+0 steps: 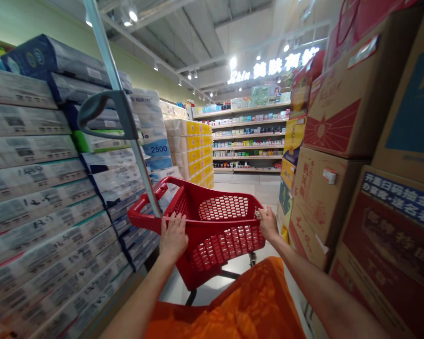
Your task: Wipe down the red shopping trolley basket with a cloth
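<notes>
A red plastic shopping cart [215,235] stands sideways in the aisle, its basket showing nothing inside. My left hand [174,235] grips the near rim at the handle end, fingers bent over the edge. At the far right corner of the rim, my right hand [267,223] is closed round the edge. A metal pole [108,52] with a grey loop handle [122,115] rises at the cart's left end, beside the red push handle [141,207]. Orange cloth [229,306] covers my lap below the cart.
Stacked paper packs [38,188] line the left side, with yellow and white packs [194,150] farther on. Cardboard cartons [325,188] are piled close on the right. Shelves of small goods [249,136] stand at the back, beyond the tiled floor [243,180].
</notes>
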Demonstrator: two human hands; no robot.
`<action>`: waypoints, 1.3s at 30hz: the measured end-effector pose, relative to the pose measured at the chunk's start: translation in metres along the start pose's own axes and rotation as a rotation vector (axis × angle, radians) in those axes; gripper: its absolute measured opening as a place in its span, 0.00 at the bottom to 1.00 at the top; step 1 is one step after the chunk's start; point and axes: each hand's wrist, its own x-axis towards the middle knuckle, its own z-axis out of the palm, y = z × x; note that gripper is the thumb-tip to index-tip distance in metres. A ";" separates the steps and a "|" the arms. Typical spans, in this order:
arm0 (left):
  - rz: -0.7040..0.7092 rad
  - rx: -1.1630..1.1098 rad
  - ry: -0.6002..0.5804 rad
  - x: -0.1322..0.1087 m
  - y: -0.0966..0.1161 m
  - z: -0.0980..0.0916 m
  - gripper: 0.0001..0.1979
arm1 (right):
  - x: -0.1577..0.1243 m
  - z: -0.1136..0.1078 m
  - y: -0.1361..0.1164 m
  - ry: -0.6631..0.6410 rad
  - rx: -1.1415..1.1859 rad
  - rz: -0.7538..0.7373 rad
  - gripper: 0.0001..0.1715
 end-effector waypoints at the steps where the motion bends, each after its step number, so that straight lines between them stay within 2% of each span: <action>1: -0.009 0.007 -0.008 0.001 0.002 -0.001 0.29 | 0.000 0.003 -0.007 -0.017 0.003 -0.018 0.23; 4: -0.006 0.032 -0.023 0.002 0.006 -0.002 0.30 | -0.008 0.018 -0.050 -0.104 0.036 -0.141 0.22; 6: 0.004 0.048 -0.031 0.001 0.006 -0.003 0.30 | -0.014 0.024 -0.068 -0.153 0.051 -0.211 0.26; 7: 0.012 0.054 -0.033 0.000 0.006 -0.004 0.30 | -0.016 0.023 -0.066 -0.167 0.043 -0.213 0.29; 9: 0.022 0.060 -0.032 0.000 0.006 -0.004 0.30 | -0.016 0.015 -0.042 -0.159 -0.007 -0.124 0.31; 12: 0.007 0.057 -0.030 0.000 0.009 -0.005 0.30 | -0.011 0.001 0.012 -0.104 -0.081 0.087 0.28; 14: -0.011 0.051 -0.040 0.000 0.012 -0.006 0.30 | -0.009 -0.003 0.027 -0.093 -0.093 0.124 0.26; 16: -0.014 0.046 -0.049 0.000 0.014 -0.007 0.31 | -0.010 -0.001 0.015 -0.094 -0.088 0.046 0.25; 19: -0.005 0.051 -0.065 0.000 0.015 -0.008 0.31 | -0.013 0.002 -0.020 -0.122 -0.057 -0.172 0.26; 21: -0.004 0.061 -0.071 0.000 0.014 -0.009 0.32 | -0.012 -0.001 -0.029 -0.170 -0.041 -0.251 0.27; 24: -0.007 0.068 -0.073 0.000 0.014 -0.009 0.32 | -0.009 -0.010 -0.013 -0.172 -0.069 -0.142 0.25; 26: -0.016 0.066 -0.083 0.000 0.016 -0.008 0.32 | -0.008 -0.012 -0.002 -0.103 -0.101 -0.013 0.24; 28: -0.025 0.067 -0.090 0.001 0.018 -0.008 0.32 | -0.012 -0.008 -0.007 -0.040 -0.112 0.026 0.24; 30: -0.025 0.069 -0.091 0.002 0.020 -0.008 0.32 | -0.017 -0.001 -0.027 -0.038 -0.090 -0.072 0.24; 33: -0.017 0.074 -0.096 0.002 0.021 -0.007 0.32 | -0.021 0.005 -0.058 -0.117 -0.030 -0.270 0.23; 35: -0.012 0.074 -0.101 0.001 0.020 -0.008 0.32 | -0.020 0.002 -0.058 -0.161 -0.029 -0.279 0.22; 39: -0.018 0.068 -0.105 0.001 0.020 -0.008 0.31 | -0.013 -0.009 -0.023 -0.098 -0.127 0.025 0.23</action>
